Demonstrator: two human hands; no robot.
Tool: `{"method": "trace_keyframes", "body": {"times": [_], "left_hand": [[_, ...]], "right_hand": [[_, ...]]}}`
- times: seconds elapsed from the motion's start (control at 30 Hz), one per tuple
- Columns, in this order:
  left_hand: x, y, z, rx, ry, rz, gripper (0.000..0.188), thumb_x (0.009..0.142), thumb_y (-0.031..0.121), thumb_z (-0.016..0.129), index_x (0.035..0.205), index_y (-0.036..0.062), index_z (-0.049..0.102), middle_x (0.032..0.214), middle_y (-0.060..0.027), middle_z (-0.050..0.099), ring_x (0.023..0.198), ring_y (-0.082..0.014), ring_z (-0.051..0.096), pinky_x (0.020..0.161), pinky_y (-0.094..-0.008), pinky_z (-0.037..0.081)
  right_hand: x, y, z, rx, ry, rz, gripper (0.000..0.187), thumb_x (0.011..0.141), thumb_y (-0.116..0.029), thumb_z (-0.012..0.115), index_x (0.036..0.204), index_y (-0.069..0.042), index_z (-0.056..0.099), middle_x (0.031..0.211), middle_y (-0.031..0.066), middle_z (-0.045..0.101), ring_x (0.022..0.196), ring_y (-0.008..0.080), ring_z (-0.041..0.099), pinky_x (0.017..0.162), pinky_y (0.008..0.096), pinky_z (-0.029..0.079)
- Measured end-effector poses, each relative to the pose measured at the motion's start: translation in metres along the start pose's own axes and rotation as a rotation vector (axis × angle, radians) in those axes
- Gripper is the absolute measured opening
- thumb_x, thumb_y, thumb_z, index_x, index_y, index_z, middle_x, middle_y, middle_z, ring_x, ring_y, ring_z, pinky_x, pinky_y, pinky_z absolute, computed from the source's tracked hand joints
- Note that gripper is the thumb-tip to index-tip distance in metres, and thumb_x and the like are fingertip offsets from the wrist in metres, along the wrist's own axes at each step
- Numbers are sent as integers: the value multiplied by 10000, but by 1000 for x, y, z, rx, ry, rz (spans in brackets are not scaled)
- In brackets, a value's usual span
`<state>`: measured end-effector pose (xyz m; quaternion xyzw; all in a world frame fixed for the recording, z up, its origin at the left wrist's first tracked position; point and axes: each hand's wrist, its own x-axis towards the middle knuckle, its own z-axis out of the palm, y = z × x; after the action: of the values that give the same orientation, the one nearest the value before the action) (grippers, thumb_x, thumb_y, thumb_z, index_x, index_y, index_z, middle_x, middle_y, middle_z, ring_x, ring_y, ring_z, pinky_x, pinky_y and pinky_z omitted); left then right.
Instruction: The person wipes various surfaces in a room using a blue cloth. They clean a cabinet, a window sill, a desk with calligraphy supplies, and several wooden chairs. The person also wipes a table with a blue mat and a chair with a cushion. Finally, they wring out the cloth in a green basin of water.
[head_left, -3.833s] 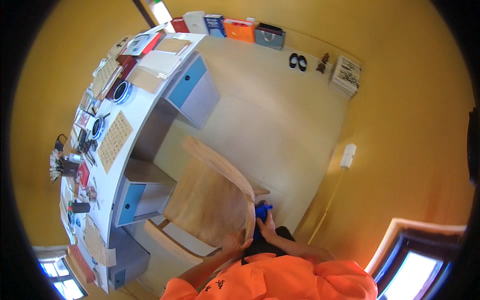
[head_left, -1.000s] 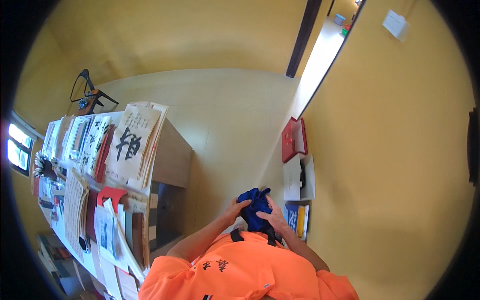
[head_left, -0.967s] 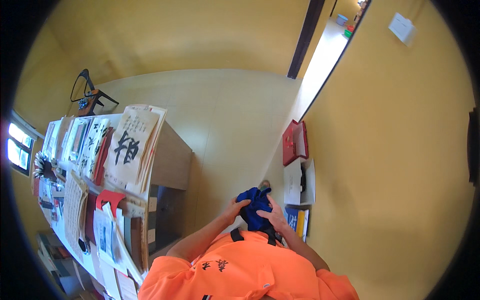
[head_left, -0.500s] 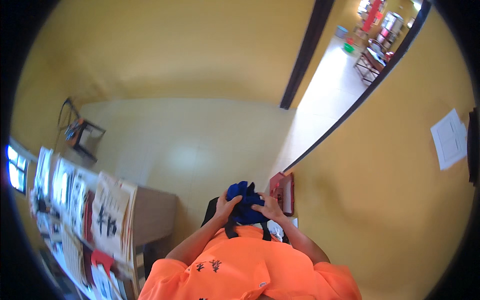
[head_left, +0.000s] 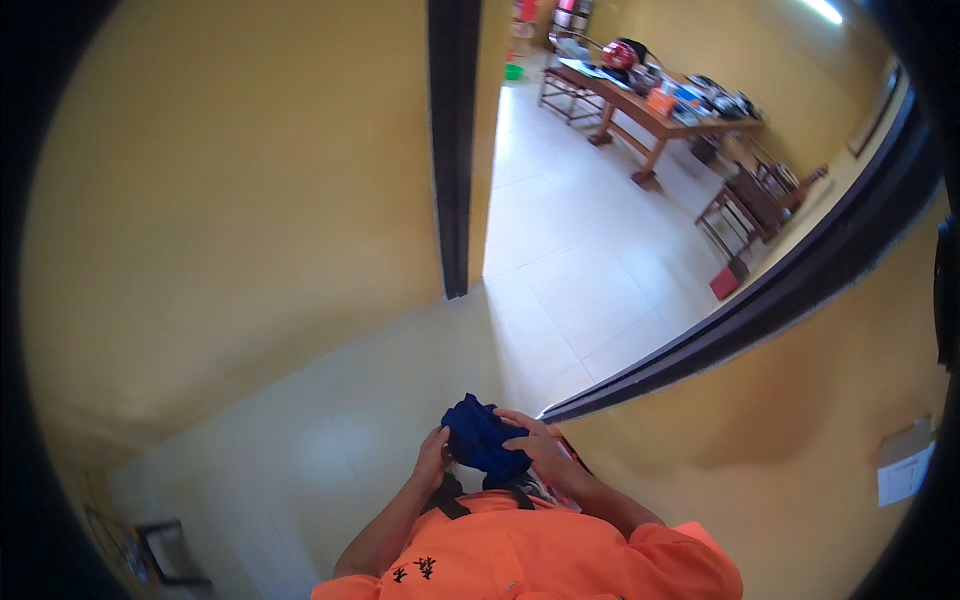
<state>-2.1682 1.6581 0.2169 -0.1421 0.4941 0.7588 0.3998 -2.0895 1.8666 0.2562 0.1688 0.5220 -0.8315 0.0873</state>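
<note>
A bunched dark blue cloth (head_left: 482, 442) sits in front of my chest, held between both hands. My left hand (head_left: 434, 458) grips its left edge, fingers curled under it. My right hand (head_left: 537, 446) lies over its right side with fingers spread across the fabric. Beneath the cloth a dark strap and a bit of red show against my orange shirt (head_left: 530, 550). What the cloth wraps, if anything, is hidden.
A doorway with a dark frame (head_left: 455, 150) opens ahead onto a pale tiled floor (head_left: 580, 260). Beyond stand a long wooden table (head_left: 655, 105) loaded with objects and a wooden chair (head_left: 745, 205). Yellow walls flank both sides. A small dark stand (head_left: 165, 550) sits at lower left.
The view has swung from the desk with papers toward the open doorway, which now fills the upper frame. Both hands have kept hold of the blue cloth throughout.
</note>
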Motion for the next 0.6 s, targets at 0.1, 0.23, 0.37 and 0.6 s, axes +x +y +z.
{"method": "trace_keyframes", "body": {"times": [0.1,0.23,0.37,0.6], "left_hand": [[57,38,3,43,-38,-91,299,942,271,513,1158,65,528,977,-25,582,774,-123,548,651,-288,469],[144,64,32,286,-96,-102,252,901,189,561,1086,21,587,884,-28,606,742,-121,558,630,-264,464],[240,91,52,536,-79,-133,264,849,125,619,1061,-32,626,886,-74,647,740,-162,615,610,-286,511],[380,159,139,879,-298,-216,349,895,136,567,1223,24,525,890,-68,612,699,-150,595,582,-281,505]], "right_hand": [[34,-47,10,112,81,21,608,713,53,571,1307,-63,518,1317,113,501,1181,252,482,935,327,440],[91,-41,-30,-436,367,-60,628,682,41,598,1292,-91,529,1188,174,573,1034,239,584,871,310,478],[153,-55,-80,-658,435,-17,583,669,-3,621,1245,-78,562,1078,169,635,959,237,611,845,311,482],[209,-165,-122,297,457,-185,478,732,71,574,1204,-4,591,1104,89,627,1001,179,588,937,304,471]]}}
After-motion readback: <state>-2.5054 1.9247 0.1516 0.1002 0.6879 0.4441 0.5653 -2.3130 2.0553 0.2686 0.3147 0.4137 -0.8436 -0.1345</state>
